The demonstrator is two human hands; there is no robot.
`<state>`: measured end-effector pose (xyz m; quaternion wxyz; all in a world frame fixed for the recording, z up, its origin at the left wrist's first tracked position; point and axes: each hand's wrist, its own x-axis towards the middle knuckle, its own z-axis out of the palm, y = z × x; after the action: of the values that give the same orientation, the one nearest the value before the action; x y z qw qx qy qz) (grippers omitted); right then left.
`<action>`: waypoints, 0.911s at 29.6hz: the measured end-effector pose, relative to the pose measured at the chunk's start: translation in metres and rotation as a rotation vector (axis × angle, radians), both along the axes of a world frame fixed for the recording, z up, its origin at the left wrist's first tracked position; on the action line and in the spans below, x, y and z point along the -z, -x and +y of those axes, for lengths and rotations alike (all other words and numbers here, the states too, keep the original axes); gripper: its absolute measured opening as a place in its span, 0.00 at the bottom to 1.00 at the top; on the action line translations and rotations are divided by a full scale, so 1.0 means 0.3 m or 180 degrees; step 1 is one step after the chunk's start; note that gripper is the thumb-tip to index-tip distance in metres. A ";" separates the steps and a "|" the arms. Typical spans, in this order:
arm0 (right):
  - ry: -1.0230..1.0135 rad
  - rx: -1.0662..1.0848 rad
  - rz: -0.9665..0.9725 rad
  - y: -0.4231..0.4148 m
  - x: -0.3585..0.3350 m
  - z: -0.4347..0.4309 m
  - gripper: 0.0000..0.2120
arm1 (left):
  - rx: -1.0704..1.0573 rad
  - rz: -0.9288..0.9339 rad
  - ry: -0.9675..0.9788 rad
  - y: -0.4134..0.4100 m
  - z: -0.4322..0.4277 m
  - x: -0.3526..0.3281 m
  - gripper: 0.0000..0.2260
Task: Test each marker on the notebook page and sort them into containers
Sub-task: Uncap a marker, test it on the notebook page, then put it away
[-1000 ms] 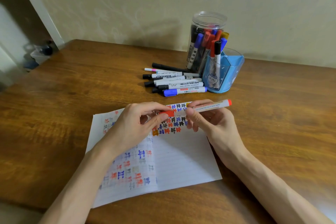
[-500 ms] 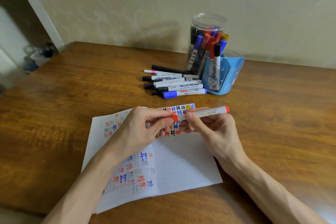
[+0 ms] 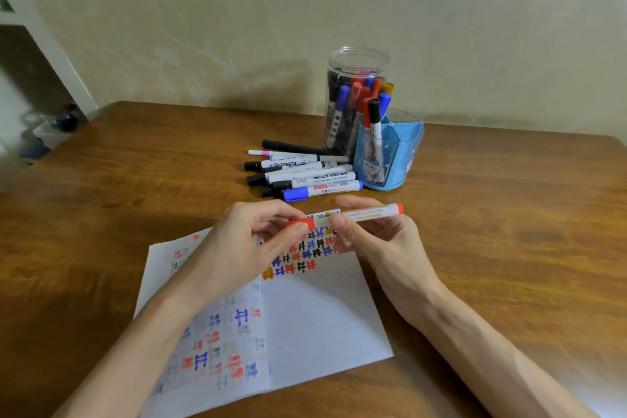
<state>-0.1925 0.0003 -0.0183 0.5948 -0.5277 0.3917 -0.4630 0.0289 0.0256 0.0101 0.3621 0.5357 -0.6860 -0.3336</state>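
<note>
Your left hand (image 3: 244,241) pinches the orange cap end of the marker (image 3: 369,213), while your right hand (image 3: 383,244) pinches its white barrel. Its long axis runs sideways between the two grips, cap toward your left and orange tail past your right fingers. Directly beneath the grip lies the notebook page (image 3: 322,316). Beyond the grip are the loose markers (image 3: 305,176), the blue holder (image 3: 400,149) and the clear jar (image 3: 356,78).

Both forearms are angling in from the near edge of the worktop (image 3: 509,231) toward its middle, where the left grip (image 3: 251,241) is pinching the capped end of an orange marker (image 3: 369,213) while the right grip (image 3: 376,241) is pinching its barrel between thumb and fingers.
</note>
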 end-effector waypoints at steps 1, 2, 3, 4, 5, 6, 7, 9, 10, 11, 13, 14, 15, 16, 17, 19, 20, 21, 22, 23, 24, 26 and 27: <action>-0.0147 0.0108 -0.0175 0.012 -0.002 -0.008 0.15 | -0.0074 0.0012 -0.0006 -0.001 -0.010 -0.009 0.06; -0.0211 0.0253 -0.0321 0.027 -0.007 -0.018 0.15 | -0.0168 0.0049 -0.0012 -0.001 -0.025 -0.020 0.05; -0.0177 0.0412 -0.0355 0.040 -0.014 -0.030 0.15 | -0.0266 0.0117 -0.0029 0.000 -0.042 -0.035 0.05; -0.0078 0.0569 -0.0241 0.051 -0.019 -0.040 0.15 | -0.0347 0.0190 -0.0036 0.002 -0.058 -0.051 0.05; 0.0066 0.0716 -0.0044 0.064 -0.023 -0.052 0.14 | -0.0387 0.0228 0.0020 0.011 -0.079 -0.071 0.05; 0.0228 0.0846 0.0163 0.078 -0.024 -0.065 0.14 | -0.0411 0.0229 0.0117 0.026 -0.102 -0.092 0.05; 0.0374 0.0949 0.0325 0.087 -0.020 -0.079 0.15 | -0.0433 0.0225 0.0231 0.040 -0.125 -0.113 0.05; 0.0639 0.1120 0.0633 0.107 -0.008 -0.109 0.18 | -0.0432 0.0250 0.0504 0.082 -0.168 -0.156 0.04; 0.0784 0.1182 0.0850 0.118 0.002 -0.124 0.21 | -0.0435 0.0322 0.0637 0.104 -0.188 -0.174 0.05; 0.0914 0.1212 0.1066 0.132 0.010 -0.137 0.24 | -0.0445 0.0447 0.0757 0.129 -0.208 -0.193 0.05; 0.1051 0.1186 0.1335 0.154 0.022 -0.160 0.30 | -0.0498 0.0712 0.0932 0.174 -0.250 -0.228 0.06; 0.1051 0.1163 0.1420 0.166 0.025 -0.169 0.33 | -0.0536 0.0768 0.1001 0.197 -0.271 -0.247 0.06; 0.1018 0.1136 0.1491 0.176 0.024 -0.174 0.35 | -0.0561 0.0756 0.1089 0.215 -0.295 -0.263 0.06; 0.0972 0.1102 0.1552 0.183 0.022 -0.178 0.37 | -0.0562 0.0694 0.1206 0.232 -0.320 -0.277 0.07; 0.0917 0.1052 0.1595 0.186 0.019 -0.179 0.38 | -0.0561 0.0591 0.1350 0.243 -0.342 -0.289 0.08; 0.0831 0.0965 0.1590 0.191 0.010 -0.181 0.40 | -0.0589 0.0287 0.1638 0.264 -0.380 -0.306 0.12; 0.0815 0.0937 0.1564 0.193 0.008 -0.182 0.40 | -0.0623 0.0112 0.1769 0.272 -0.393 -0.313 0.15; 0.0800 0.0914 0.1534 0.198 0.005 -0.183 0.40 | -0.0649 -0.0053 0.1874 0.283 -0.404 -0.318 0.17; 0.0776 0.0888 0.1511 0.200 0.003 -0.184 0.41 | -0.0653 -0.0170 0.1941 0.293 -0.412 -0.321 0.18; 0.0752 0.0868 0.1497 0.203 -0.001 -0.185 0.41 | -0.0630 -0.0232 0.1969 0.304 -0.418 -0.323 0.19; 0.0739 0.0860 0.1491 0.208 -0.002 -0.187 0.41 | -0.0582 -0.0248 0.1975 0.319 -0.424 -0.324 0.20; 0.0740 0.0852 0.1521 0.213 0.001 -0.194 0.41 | -0.0513 -0.0216 0.1983 0.347 -0.433 -0.321 0.20; 0.0740 0.0858 0.1542 0.215 0.004 -0.197 0.42 | -0.0481 -0.0170 0.1990 0.361 -0.439 -0.317 0.19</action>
<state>-0.2571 -0.0587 -0.0195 0.3528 -0.6306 0.5331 -0.4401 -0.0793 -0.1059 0.1053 0.5147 0.4565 -0.7228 -0.0647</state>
